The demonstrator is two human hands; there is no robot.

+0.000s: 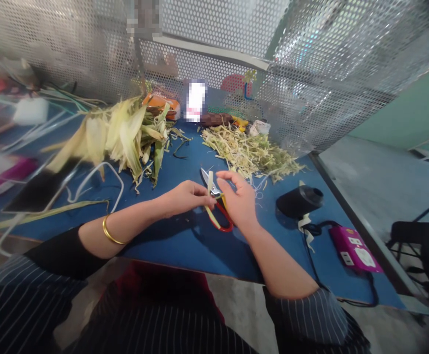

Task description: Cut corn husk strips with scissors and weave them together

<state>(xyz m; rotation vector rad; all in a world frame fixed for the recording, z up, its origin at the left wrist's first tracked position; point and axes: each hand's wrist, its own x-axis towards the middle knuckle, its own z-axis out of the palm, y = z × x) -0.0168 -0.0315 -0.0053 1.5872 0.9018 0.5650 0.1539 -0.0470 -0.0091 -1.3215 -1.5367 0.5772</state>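
A narrow pale green husk strip (210,183) stands upright between the fingertips of my left hand (190,198), which is closed in a pinch. My right hand (238,199) is just to the right, its fingers apart and curved toward the strip; nothing shows in its grip. Pruning shears (226,223) with red and yellow handles lie on the blue table under and between both hands, blades pointing away from me. The right hand partly covers the handles.
Corn husks (126,132) are piled at the left, shredded pieces (251,150) behind my right hand. A black cylinder (299,200) and a purple power box (354,248) with cords sit at the right. A perforated metal panel (214,59) stands behind.
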